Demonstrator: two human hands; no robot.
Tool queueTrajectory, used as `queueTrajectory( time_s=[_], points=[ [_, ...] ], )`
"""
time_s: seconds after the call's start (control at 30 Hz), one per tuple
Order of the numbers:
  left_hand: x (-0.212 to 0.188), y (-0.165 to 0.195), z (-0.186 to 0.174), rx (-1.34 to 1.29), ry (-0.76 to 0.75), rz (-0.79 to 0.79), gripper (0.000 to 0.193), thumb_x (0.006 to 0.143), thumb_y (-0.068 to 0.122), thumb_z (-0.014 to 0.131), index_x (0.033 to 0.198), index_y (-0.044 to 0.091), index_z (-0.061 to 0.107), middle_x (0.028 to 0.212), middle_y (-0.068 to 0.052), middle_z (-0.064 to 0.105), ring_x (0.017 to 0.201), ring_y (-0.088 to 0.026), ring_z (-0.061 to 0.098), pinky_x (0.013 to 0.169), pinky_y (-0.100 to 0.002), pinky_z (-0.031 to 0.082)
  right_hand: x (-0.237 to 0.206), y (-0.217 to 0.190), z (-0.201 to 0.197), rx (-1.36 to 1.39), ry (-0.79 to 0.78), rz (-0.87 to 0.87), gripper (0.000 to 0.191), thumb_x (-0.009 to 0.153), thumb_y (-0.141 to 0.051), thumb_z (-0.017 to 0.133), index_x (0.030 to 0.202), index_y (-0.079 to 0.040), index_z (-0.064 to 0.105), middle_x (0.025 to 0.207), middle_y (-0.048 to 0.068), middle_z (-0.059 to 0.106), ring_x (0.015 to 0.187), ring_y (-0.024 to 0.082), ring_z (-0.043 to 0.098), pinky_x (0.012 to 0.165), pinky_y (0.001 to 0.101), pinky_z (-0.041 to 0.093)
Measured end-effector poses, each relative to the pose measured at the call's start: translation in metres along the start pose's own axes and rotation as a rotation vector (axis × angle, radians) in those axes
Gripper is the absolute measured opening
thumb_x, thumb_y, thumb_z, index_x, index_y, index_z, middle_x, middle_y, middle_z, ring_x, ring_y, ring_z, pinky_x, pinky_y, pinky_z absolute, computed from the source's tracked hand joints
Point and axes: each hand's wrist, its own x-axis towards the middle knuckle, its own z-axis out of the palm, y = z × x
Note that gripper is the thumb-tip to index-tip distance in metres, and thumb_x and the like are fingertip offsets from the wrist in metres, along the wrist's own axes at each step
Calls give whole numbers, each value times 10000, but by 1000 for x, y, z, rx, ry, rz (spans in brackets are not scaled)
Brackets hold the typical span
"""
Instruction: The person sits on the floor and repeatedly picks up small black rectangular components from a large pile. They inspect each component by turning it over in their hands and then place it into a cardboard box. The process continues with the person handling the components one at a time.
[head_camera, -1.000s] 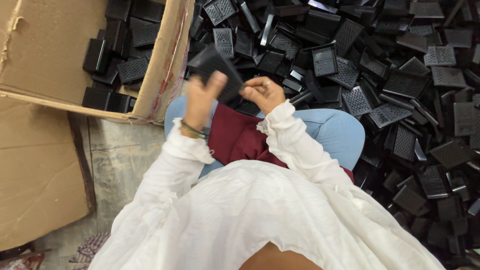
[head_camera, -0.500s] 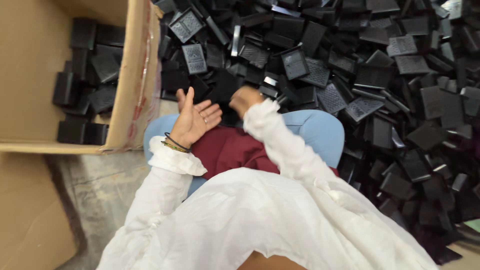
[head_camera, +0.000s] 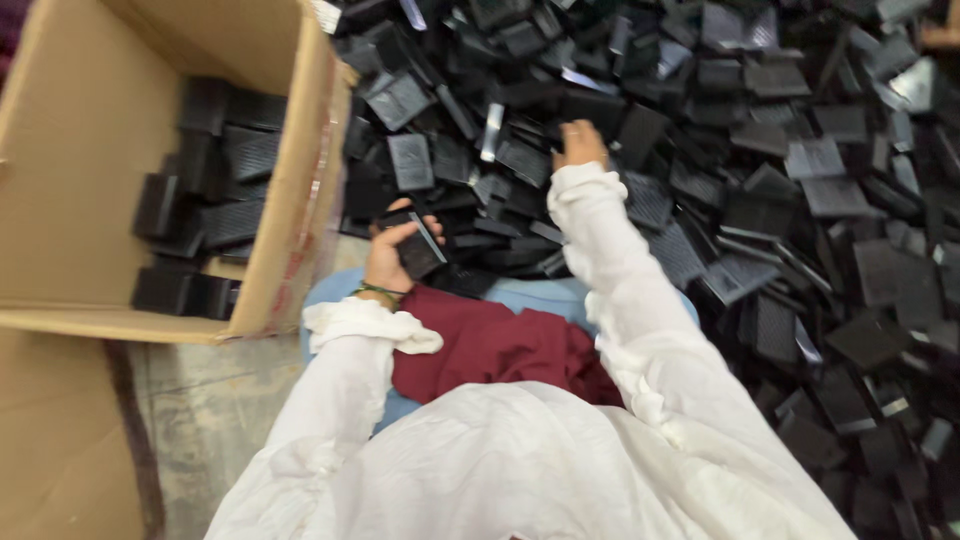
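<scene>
My left hand (head_camera: 392, 252) is closed around a flat black plastic piece (head_camera: 418, 246) just above my lap, close to the right wall of the cardboard box (head_camera: 300, 200). My right hand (head_camera: 578, 143) is stretched forward into the big heap of black plastic pieces (head_camera: 760, 180); its fingers rest among the pieces and I cannot tell whether they grip one. Both arms wear white sleeves, and a green bangle sits on the left wrist.
The open cardboard box at the left holds stacked black pieces (head_camera: 200, 220). The heap covers the floor ahead and to the right. A maroon cloth (head_camera: 490, 345) lies on my lap. Bare concrete floor (head_camera: 210, 410) shows at lower left.
My right hand has left the left hand and reached forward into the heap. The left hand, open half a second ago, now grips a black piece. The view has shifted right.
</scene>
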Motion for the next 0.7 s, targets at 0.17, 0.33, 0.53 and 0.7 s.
queueTrajectory(
  time_s=[0.17, 0.33, 0.53, 0.7],
  points=[
    [15, -8, 2, -38, 142, 9, 387, 972, 172, 669, 1340, 159, 550, 973, -202, 702, 826, -327, 720, 695, -462, 619, 37, 20, 13, -240, -480, 253, 437, 897, -60, 739, 1292, -21, 559, 1147, 194, 681, 1069, 341, 652, 928, 408, 531],
    [17, -11, 10, 185, 130, 21, 379, 983, 218, 711, 1329, 134, 584, 1053, -157, 709, 871, -268, 731, 724, -415, 608, 7, -13, 21, 30, -466, 289, 526, 926, -101, 726, 1389, -37, 485, 1174, 175, 677, 1077, 292, 652, 916, 393, 534],
    [4, -22, 27, 80, -63, -117, 407, 967, 286, 688, 1323, 159, 537, 1143, -46, 682, 1013, -183, 684, 842, -368, 585, -94, -68, 44, 1291, -405, 323, 715, 897, -104, 723, 1505, -134, 349, 1144, 115, 707, 1019, 166, 674, 880, 317, 564],
    [-3, -48, 33, 302, 33, 20, 376, 1037, 314, 653, 1340, 112, 559, 1183, -32, 624, 1085, -134, 596, 931, -312, 505, -130, -89, 57, 1146, -395, 250, 660, 920, -111, 767, 1474, -51, 413, 1268, 153, 626, 1069, 182, 656, 898, 319, 561]
  ],
)
